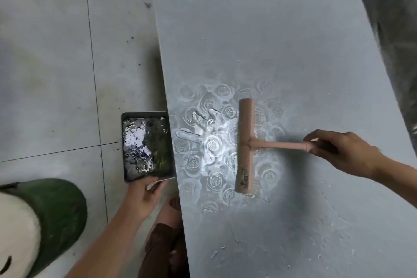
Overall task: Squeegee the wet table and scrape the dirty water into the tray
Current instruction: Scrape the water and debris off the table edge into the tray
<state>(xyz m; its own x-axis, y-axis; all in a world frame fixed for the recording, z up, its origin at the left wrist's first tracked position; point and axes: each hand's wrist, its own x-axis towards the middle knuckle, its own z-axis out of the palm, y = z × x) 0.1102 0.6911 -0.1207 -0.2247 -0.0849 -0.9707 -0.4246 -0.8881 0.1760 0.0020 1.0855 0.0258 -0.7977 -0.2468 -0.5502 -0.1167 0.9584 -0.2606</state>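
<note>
The right hand (343, 151) grips the pink squeegee (244, 146) on the wet table (282, 40). The left hand (142, 196) holds the tray (126, 149) (dirty water inside) at the table's edge.

Our two arms are bare from the picture's edge down to the wrists, and our left hand (141, 196) and right hand (343, 153) are bare too. A dark brown cloth (162, 246), creased in folds, covers our thigh, with a bare stretch of leg (171, 212) past its hem; we cannot tell what garment it is.
</note>
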